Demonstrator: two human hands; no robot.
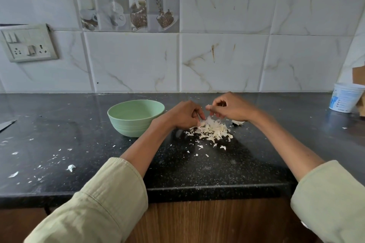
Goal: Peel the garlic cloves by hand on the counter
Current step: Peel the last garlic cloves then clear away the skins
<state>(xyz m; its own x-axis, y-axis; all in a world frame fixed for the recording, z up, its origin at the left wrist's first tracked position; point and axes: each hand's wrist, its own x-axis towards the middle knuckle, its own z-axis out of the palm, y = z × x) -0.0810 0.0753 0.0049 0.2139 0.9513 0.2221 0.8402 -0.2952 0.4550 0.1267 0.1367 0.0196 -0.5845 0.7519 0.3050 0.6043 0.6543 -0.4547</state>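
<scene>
Just right of the green bowl (135, 117), both hands' fingers (199, 113) pinched a garlic clove (208, 107) above the peel heap (212, 132), so skins dropped there.

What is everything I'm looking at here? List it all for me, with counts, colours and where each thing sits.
bowl: one, pale green, on the counter left of the hands
garlic skins: one heap, cream, under the hands; loose flakes scattered leftward
counter: one, black speckled
tub: one, white and blue, far right by the wall
switch plate: one, off-white, on the left wall
tiles: white marbled, with one coffee-picture panel above
sleeves: two, pale green, rolled
left hand: fingers curled, pinching something small
right hand: pinching a pale scrap
</scene>
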